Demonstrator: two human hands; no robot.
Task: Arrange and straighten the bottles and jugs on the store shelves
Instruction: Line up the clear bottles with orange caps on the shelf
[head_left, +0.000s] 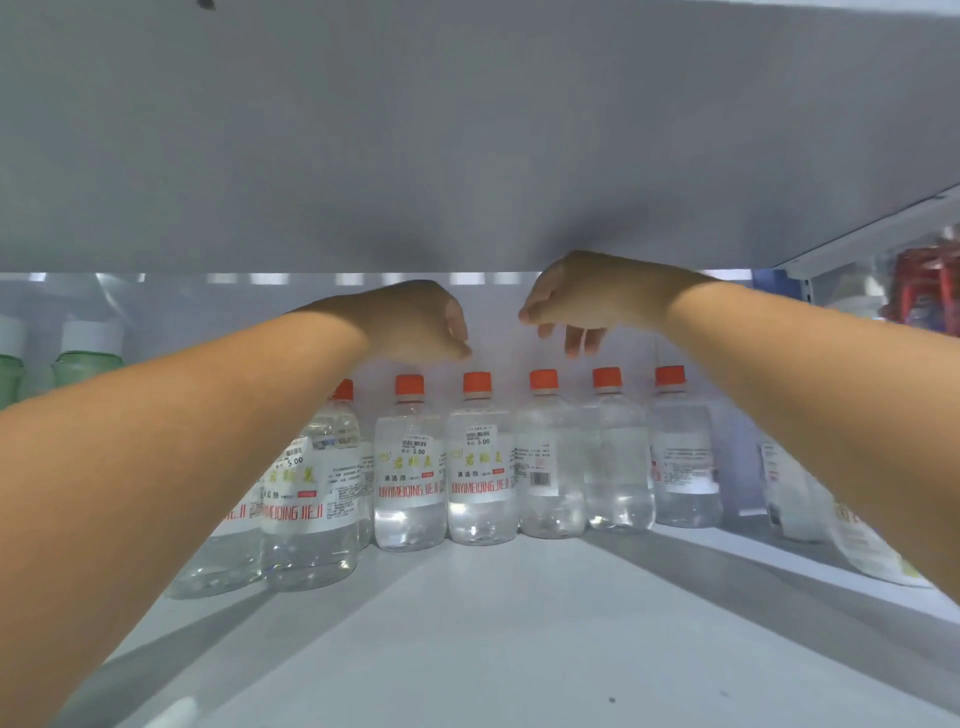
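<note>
Several clear bottles with orange caps stand in a row at the back of a grey shelf (509, 623). Two middle ones (410, 488) (482, 483) show their front labels; the bottles right of them (550, 478) (684, 467) are turned to their back labels. My left hand (415, 322) hovers above the caps, fingers loosely curled, holding nothing. My right hand (576, 301) hangs above the row too, fingers drooping down and apart from the caps. My left forearm hides part of the bottles (311, 499) at the left.
The underside of the upper shelf (467, 135) sits low, just above my hands. Green bottles with white caps (85, 353) stand at the far left. More bottles (795, 493) stand along the right behind my right forearm, and red goods (924, 291) show on a neighbouring shelf.
</note>
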